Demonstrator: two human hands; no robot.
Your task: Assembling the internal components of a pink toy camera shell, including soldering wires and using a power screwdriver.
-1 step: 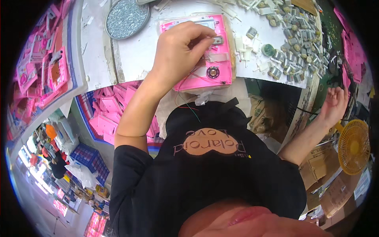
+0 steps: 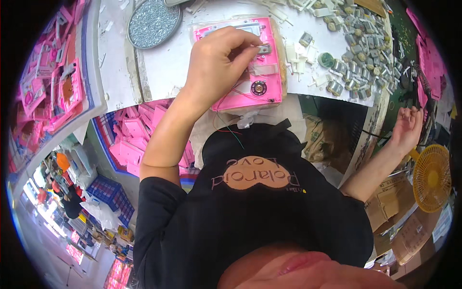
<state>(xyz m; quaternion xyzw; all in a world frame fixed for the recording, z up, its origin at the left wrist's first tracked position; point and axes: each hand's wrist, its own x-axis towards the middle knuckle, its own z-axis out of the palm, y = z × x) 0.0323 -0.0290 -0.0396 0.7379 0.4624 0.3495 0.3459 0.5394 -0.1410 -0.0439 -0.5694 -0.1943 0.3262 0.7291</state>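
Pink plastic shell [image 2: 269,91] under left hand [image 2: 216,62], fingers [image 2: 248,48] pinching metal part [image 2: 263,48].

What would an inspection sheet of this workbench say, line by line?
Surface: white worktable, scuffed, with a green mat at the far right.
Job's things: open pink plastic housing on a tan pad, with a small round speaker and thin wires inside; a small metal motor sits at the fingertips.
Clutter: heap of small metal motors, white plastic bits, round dish of silvery screws.
Hands: left hand pinches at the motor in the housing; right hand reaches out to the right edge, fingers curled; what it grips cannot be told.
Cables: red and green wires hang from the housing.
Surroundings: pink parts in trays at left, yellow fan, cardboard boxes.
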